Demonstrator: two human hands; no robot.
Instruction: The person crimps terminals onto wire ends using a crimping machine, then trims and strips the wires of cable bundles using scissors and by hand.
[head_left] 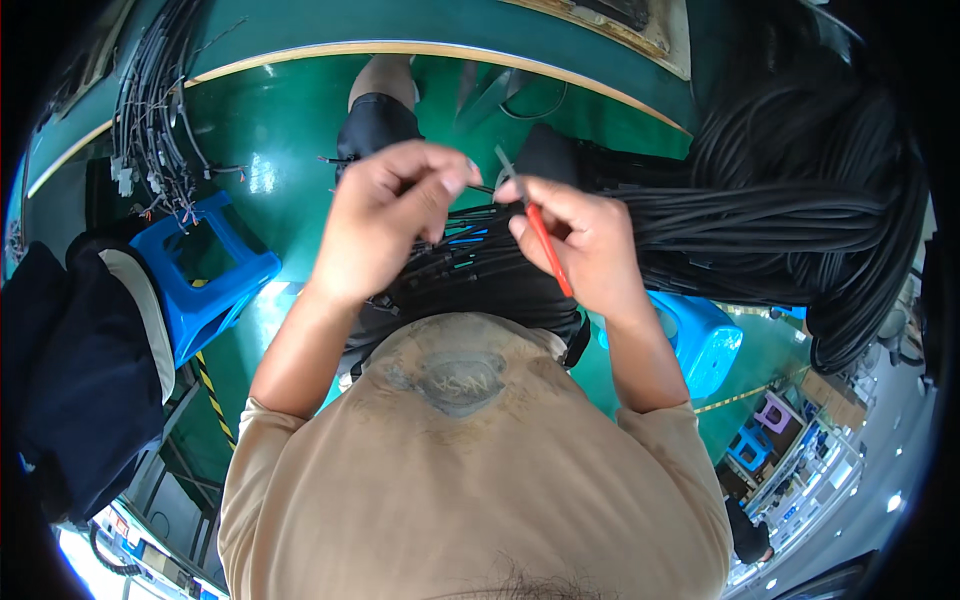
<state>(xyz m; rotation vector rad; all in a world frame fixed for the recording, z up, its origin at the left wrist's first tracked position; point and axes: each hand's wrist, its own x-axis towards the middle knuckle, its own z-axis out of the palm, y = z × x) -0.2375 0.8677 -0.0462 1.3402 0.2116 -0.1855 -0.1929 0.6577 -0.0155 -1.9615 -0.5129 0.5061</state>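
My left hand (385, 205) has its fingers closed in a pinch on the end of a thin black cable (482, 188), which bridges the small gap to the other hand. In my right hand (590, 235) is a slim red-handled tool (548, 250) with a narrow grey blade pointing up and away; its exact kind is hard to make out. That hand's thumb and forefinger sit close to the cable. Across my lap, under both hands, lies a bundle of black cables (740, 215) running in from the right, with loose ends below my left hand.
A large heap of coiled black cable (810, 130) rises at the right. Cut wires with connectors (155, 120) hang over the green table edge (330, 50) at far left. Blue plastic stools (205, 270) stand on both sides. A dark jacket (80, 370) is at left.
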